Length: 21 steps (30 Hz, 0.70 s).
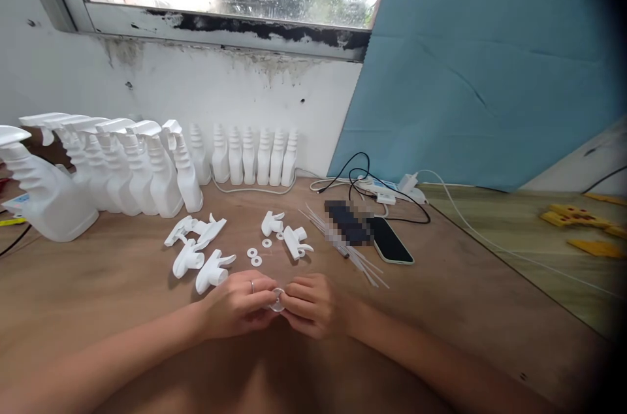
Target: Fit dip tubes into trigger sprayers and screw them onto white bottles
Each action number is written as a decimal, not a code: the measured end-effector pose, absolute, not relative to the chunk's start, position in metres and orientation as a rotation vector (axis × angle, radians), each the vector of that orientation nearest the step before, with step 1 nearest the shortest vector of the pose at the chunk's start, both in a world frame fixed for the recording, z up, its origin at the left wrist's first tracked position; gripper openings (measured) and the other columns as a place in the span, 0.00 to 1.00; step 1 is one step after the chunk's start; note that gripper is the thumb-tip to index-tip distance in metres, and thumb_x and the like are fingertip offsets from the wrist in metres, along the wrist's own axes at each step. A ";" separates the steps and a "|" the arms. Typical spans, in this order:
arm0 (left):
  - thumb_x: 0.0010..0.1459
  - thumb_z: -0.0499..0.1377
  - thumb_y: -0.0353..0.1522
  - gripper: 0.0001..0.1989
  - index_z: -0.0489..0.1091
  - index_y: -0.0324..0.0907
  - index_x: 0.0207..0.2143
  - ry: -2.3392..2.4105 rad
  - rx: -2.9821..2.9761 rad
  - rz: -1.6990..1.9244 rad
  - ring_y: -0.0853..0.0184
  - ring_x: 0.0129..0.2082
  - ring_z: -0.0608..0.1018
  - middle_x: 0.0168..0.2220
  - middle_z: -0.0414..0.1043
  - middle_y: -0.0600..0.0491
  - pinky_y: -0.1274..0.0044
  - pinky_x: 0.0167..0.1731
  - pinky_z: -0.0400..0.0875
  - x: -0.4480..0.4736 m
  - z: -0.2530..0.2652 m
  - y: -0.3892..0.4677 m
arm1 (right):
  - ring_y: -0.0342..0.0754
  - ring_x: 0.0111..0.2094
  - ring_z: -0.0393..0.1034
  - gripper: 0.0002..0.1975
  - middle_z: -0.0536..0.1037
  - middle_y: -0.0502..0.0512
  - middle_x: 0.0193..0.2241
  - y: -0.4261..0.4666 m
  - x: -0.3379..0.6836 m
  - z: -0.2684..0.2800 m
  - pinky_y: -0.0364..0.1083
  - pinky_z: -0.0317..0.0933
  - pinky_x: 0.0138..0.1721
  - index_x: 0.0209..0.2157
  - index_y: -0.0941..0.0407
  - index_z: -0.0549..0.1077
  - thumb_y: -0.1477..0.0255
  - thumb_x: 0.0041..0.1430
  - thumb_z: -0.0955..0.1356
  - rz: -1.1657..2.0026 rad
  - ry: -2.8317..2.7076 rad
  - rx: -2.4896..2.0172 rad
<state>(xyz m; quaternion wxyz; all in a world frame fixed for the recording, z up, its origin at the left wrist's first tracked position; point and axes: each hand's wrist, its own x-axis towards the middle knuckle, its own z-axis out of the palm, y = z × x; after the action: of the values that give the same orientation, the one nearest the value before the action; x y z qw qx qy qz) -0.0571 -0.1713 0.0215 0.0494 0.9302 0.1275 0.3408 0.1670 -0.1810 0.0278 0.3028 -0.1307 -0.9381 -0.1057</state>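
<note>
My left hand (247, 300), with a ring on one finger, and my right hand (309, 304) meet close to my body. Both are closed around a small white round piece (277, 300), pinched at the fingertips. It looks like the round end of a plastic part; fingers hide the remainder. Just beyond my left hand lies a white trigger sprayer head (211, 272), among several others. Another sprayer head (295, 242) rests ahead of my right hand. Between them are small white washers, one washer (256, 261) being closest to my fingers.
White spray bottles with heads (161, 172) stand at the left. Headless bottles (249, 156) line the wall. Thin white tubes (362, 264) lie right of centre, beside a phone (392, 241). Behind are cables and a power strip (385, 187). Yellow pieces (580, 218) are far right.
</note>
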 end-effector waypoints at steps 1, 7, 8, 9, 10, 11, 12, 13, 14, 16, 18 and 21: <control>0.61 0.55 0.29 0.04 0.68 0.41 0.39 0.386 2.813 1.039 0.69 0.34 0.77 0.35 0.76 0.49 0.79 0.36 0.71 -0.057 0.022 -0.171 | 0.43 0.23 0.61 0.05 0.71 0.51 0.23 -0.179 0.168 0.027 0.43 0.52 0.24 0.37 0.60 0.70 0.74 0.62 0.64 -0.299 -2.493 -0.335; 0.60 0.55 0.26 0.07 0.66 0.42 0.41 0.461 2.690 1.010 0.68 0.36 0.77 0.39 0.75 0.47 0.79 0.37 0.72 -0.055 0.018 -0.173 | 0.44 0.31 0.70 0.13 0.77 0.56 0.33 -0.170 0.181 0.020 0.44 0.63 0.33 0.47 0.59 0.70 0.77 0.61 0.62 -0.162 -2.361 -0.293; 0.60 0.55 0.26 0.07 0.66 0.42 0.41 0.461 2.672 1.007 0.68 0.37 0.77 0.39 0.75 0.47 0.79 0.37 0.72 -0.055 0.016 -0.173 | 0.44 0.34 0.71 0.13 0.78 0.57 0.35 -0.168 0.185 0.020 0.44 0.64 0.36 0.47 0.59 0.70 0.77 0.60 0.62 -0.122 -2.318 -0.355; 0.60 0.56 0.26 0.07 0.66 0.42 0.41 0.470 2.652 1.005 0.68 0.37 0.77 0.40 0.75 0.47 0.79 0.37 0.72 -0.056 0.014 -0.173 | 0.45 0.36 0.72 0.12 0.78 0.57 0.36 -0.165 0.190 0.022 0.44 0.65 0.38 0.45 0.58 0.71 0.77 0.61 0.62 -0.100 -2.294 -0.488; 0.59 0.56 0.25 0.08 0.65 0.42 0.41 0.489 2.631 0.995 0.68 0.37 0.77 0.41 0.75 0.48 0.79 0.37 0.72 -0.056 0.012 -0.172 | 0.45 0.37 0.72 0.11 0.78 0.57 0.35 -0.161 0.195 0.024 0.44 0.65 0.40 0.43 0.58 0.72 0.76 0.61 0.62 -0.090 -2.285 -0.675; 0.59 0.56 0.25 0.08 0.65 0.43 0.42 0.512 2.609 0.984 0.68 0.38 0.77 0.42 0.74 0.48 0.80 0.38 0.72 -0.057 0.010 -0.172 | 0.45 0.38 0.73 0.10 0.79 0.57 0.35 -0.155 0.202 0.027 0.44 0.64 0.42 0.40 0.58 0.73 0.76 0.62 0.62 -0.091 -2.283 -0.885; 0.59 0.57 0.26 0.09 0.65 0.43 0.43 0.538 2.587 0.972 0.68 0.39 0.77 0.43 0.74 0.48 0.80 0.38 0.72 -0.058 0.008 -0.172 | 0.44 0.37 0.73 0.10 0.79 0.56 0.34 -0.149 0.210 0.031 0.43 0.63 0.43 0.37 0.58 0.74 0.76 0.62 0.61 -0.110 -2.288 -1.121; 0.59 0.57 0.26 0.11 0.64 0.44 0.44 0.570 2.563 0.959 0.68 0.40 0.77 0.44 0.74 0.48 0.79 0.39 0.72 -0.059 0.006 -0.171 | 0.45 0.37 0.73 0.11 0.79 0.57 0.34 -0.143 0.219 0.035 0.44 0.62 0.43 0.37 0.58 0.74 0.76 0.62 0.61 -0.127 -2.285 -1.284; 0.59 0.58 0.27 0.13 0.63 0.44 0.46 0.608 2.536 0.942 0.68 0.40 0.77 0.45 0.74 0.49 0.80 0.38 0.72 -0.060 0.004 -0.171 | 0.46 0.38 0.72 0.11 0.79 0.58 0.34 -0.136 0.228 0.039 0.44 0.61 0.43 0.37 0.59 0.75 0.77 0.62 0.61 -0.142 -2.273 -1.387; 0.58 0.59 0.28 0.16 0.62 0.44 0.48 0.689 2.462 0.896 0.70 0.35 0.77 0.44 0.73 0.50 0.81 0.34 0.72 -0.061 0.002 -0.172 | 0.48 0.35 0.72 0.11 0.78 0.59 0.33 -0.125 0.246 0.047 0.45 0.60 0.39 0.34 0.60 0.76 0.78 0.60 0.62 -0.146 -2.263 -1.553; 0.57 0.59 0.29 0.17 0.61 0.44 0.49 0.759 2.375 0.827 0.73 0.28 0.74 0.42 0.73 0.52 0.82 0.28 0.71 -0.061 0.002 -0.174 | 0.47 0.31 0.72 0.09 0.78 0.57 0.30 -0.118 0.262 0.052 0.43 0.57 0.34 0.32 0.59 0.76 0.78 0.58 0.63 -0.111 -2.276 -1.695; 0.56 0.59 0.28 0.20 0.61 0.44 0.51 0.781 2.279 0.751 0.73 0.28 0.73 0.42 0.72 0.52 0.82 0.27 0.69 -0.058 0.007 -0.177 | 0.45 0.29 0.71 0.07 0.78 0.54 0.29 -0.114 0.274 0.052 0.41 0.51 0.28 0.32 0.56 0.76 0.76 0.56 0.66 -0.036 -2.298 -1.854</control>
<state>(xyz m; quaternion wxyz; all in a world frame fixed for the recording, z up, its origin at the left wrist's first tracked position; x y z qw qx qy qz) -0.0580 -0.1773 0.0069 0.3042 0.8604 0.2948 0.2834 0.2742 -0.1142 0.0522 0.0944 -0.6251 -0.7747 -0.0123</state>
